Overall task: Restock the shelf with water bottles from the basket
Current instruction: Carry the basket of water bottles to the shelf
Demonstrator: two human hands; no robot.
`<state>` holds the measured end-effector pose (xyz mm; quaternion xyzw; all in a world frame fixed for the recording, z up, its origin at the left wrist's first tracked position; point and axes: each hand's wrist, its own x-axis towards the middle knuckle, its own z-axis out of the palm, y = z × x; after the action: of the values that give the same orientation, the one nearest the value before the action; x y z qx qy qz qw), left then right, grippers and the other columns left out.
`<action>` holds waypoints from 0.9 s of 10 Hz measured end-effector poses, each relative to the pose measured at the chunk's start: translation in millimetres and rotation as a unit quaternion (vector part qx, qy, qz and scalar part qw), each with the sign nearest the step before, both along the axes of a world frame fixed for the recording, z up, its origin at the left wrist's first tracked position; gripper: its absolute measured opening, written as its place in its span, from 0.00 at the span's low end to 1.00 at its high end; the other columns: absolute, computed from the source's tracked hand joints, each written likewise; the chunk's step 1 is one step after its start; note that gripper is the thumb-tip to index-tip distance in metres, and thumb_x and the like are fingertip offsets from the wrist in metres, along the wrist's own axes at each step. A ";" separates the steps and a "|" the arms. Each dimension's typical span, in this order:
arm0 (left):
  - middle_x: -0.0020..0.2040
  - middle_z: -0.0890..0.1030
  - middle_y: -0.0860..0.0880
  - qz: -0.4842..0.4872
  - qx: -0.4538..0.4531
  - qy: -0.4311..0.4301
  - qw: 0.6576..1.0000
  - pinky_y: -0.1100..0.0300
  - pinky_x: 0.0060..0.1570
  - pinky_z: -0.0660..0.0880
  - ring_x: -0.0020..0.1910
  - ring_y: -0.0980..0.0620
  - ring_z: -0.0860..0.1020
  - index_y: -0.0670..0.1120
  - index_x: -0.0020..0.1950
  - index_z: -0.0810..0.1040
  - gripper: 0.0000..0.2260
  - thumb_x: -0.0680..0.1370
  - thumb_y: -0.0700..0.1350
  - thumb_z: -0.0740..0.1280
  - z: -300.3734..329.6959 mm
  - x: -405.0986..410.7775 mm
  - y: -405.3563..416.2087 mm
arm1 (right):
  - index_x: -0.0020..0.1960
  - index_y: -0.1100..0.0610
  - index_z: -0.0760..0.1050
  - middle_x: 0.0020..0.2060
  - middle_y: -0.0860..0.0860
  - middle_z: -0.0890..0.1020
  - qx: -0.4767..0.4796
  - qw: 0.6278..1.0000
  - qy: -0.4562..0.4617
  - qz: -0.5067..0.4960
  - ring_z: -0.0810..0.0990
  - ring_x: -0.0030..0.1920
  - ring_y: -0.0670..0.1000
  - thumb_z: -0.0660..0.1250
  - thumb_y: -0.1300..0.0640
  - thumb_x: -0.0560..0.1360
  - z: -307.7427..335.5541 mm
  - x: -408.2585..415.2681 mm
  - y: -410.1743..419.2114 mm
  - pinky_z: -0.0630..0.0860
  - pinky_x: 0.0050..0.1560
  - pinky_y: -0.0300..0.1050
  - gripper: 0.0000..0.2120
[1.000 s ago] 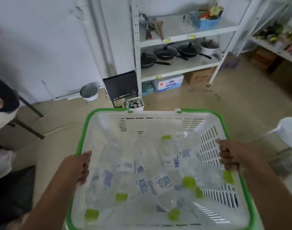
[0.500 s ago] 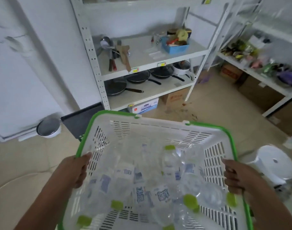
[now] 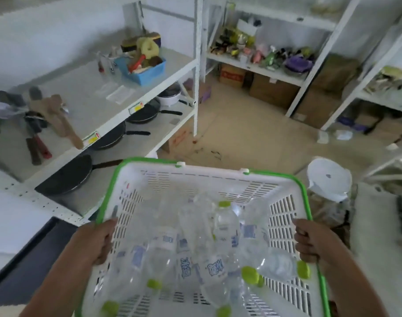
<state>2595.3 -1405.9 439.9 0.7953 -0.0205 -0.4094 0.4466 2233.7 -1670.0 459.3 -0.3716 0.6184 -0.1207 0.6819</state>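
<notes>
A white plastic basket [image 3: 209, 173] with a green rim fills the lower middle of the view. Several clear water bottles [image 3: 209, 255] with lime green caps and blue labels lie jumbled inside it. My left hand [image 3: 96, 242] grips the basket's left rim. On the opposite rim my right hand [image 3: 309, 243] is closed. A white metal shelf [image 3: 117, 110] stands to the left, holding kitchen utensils and a blue bin above, black pans below. A second white shelf [image 3: 273, 74] with colourful goods stands at the back right.
A white stool [image 3: 328, 177] stands on the tan floor just right of the basket. Cardboard boxes [image 3: 273, 90] sit under the back shelf. A dark flat panel [image 3: 24, 266] lies low at the left. Another rack [image 3: 383, 97] edges the far right.
The view has swung right and come closer to the shelves. The basket stays in both hands, and the pan shelf now sits at the left.
</notes>
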 end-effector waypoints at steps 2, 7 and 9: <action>0.15 0.64 0.53 -0.068 0.007 -0.012 0.998 0.71 0.17 0.61 0.12 0.58 0.62 0.47 0.29 0.65 0.19 0.78 0.49 0.65 2.0 47.2 -126.6 | 0.29 0.52 0.58 0.17 0.47 0.58 0.008 0.990 0.033 -0.140 0.53 0.15 0.46 0.60 0.57 0.78 -9.8 -7.0 -27.4 0.53 0.19 0.30 0.20; 0.12 0.65 0.50 -0.333 -0.008 0.035 0.942 0.72 0.12 0.61 0.10 0.59 0.65 0.45 0.36 0.67 0.12 0.80 0.43 0.62 -10.2 -2.1 -503.1 | 0.28 0.52 0.60 0.19 0.47 0.59 0.027 0.918 0.058 -0.392 0.55 0.18 0.46 0.61 0.60 0.75 -33.7 -68.3 -180.1 0.54 0.22 0.33 0.19; 0.16 0.58 0.51 -0.454 -0.002 0.046 0.890 0.70 0.24 0.63 0.11 0.58 0.58 0.45 0.31 0.63 0.18 0.80 0.43 0.63 -17.3 -47.3 -634.3 | 0.27 0.51 0.59 0.19 0.47 0.57 0.032 0.852 0.042 -0.521 0.53 0.18 0.45 0.60 0.59 0.76 -24.8 -84.2 -189.2 0.51 0.24 0.33 0.20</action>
<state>2548.1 -2040.2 422.6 0.6784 -0.3596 -0.6037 0.2144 2149.5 -1859.3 434.4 0.0221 0.7527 -0.4226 0.5043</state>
